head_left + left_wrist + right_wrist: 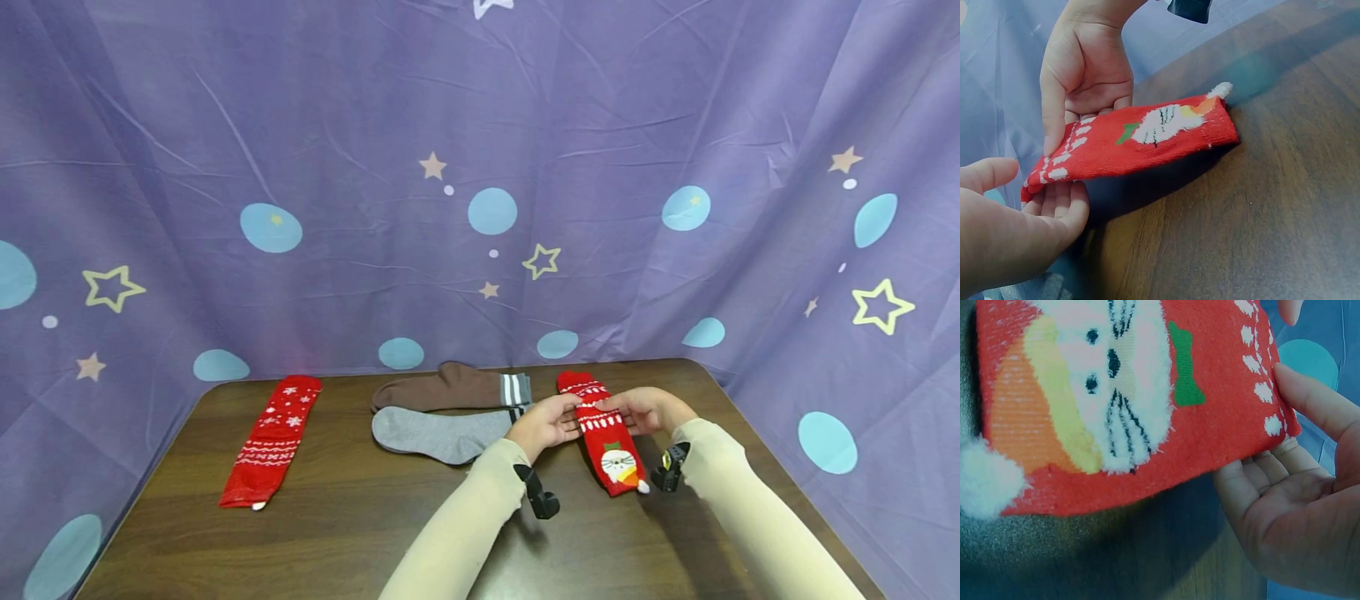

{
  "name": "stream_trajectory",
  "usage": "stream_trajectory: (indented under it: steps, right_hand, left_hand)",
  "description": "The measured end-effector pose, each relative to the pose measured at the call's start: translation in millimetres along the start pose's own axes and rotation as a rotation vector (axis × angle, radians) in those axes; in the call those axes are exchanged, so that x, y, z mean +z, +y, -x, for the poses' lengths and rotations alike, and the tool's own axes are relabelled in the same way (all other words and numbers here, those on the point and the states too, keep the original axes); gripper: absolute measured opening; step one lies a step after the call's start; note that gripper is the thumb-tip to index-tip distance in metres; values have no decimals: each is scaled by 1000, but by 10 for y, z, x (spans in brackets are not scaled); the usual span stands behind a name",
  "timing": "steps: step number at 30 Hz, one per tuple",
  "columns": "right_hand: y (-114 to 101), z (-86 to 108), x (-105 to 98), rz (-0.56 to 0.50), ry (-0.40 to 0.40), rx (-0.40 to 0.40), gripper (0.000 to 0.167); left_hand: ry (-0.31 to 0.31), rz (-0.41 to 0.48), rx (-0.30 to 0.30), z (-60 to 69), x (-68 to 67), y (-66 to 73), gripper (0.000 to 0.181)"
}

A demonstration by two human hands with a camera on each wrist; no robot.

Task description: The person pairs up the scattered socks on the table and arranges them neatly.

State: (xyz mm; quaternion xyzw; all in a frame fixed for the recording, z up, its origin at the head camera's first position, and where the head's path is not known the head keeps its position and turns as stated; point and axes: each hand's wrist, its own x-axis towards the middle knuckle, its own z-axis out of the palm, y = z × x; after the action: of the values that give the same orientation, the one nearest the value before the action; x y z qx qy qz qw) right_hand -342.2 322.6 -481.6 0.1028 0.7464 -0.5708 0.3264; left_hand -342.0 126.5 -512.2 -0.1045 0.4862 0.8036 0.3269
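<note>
A red sock (606, 442) with a white whiskered animal face and a white pompom is held a little above the table's right side. My right hand (647, 411) pinches its edge; in the right wrist view the thumb (1310, 397) lies on top and the fingers are underneath. From the other edge, my left hand (1019, 231) supports the sock with fingers under it. Its thumb (994, 174) stands raised, apart from the fabric. Left of the hands lie a grey sock (442, 433) and a brown sock (442, 390).
Another red sock (272, 442) with white snowflakes lies flat at the left of the brown wooden table (337, 533). Behind the table hangs a purple curtain (360, 208) with stars and blue dots, close against the back edge.
</note>
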Motion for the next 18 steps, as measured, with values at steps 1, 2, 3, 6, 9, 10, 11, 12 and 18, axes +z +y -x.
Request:
stream_trajectory:
  steps: [1,2,3,6,9,10,11,12,18]
  right_hand:
    - [-5,-3,5,-4,-9,-5,18]
    - [-12,-3,8,-5,-23,-11,18]
    - [-19,-7,11,-2,-39,-18,18]
    - [-44,-21,30,-8,-58,-22,19]
    - [-64,-39,48,-5,-69,-31,20]
    - [-71,-45,54,-8,-68,-35,20]
    - [-78,-51,56,-10,-69,-40,20]
    - [-84,-55,58,-10,-72,-47,19]
    - [-140,-41,54,-31,-99,-86,14]
  left_hand:
    - [2,4,1,6,6,1,14]
    - [4,5,1,11,13,6,18]
    - [9,9,2,9,18,8,24]
    - [23,13,6,-96,-2,-7,39]
    - [-4,23,17,-376,-125,-63,43]
    - [-12,23,19,-428,-152,-68,43]
    - [-17,24,20,-453,-169,-66,44]
    - [-23,24,22,-465,-180,-58,44]
    - [15,5,40,-87,-45,107,42]
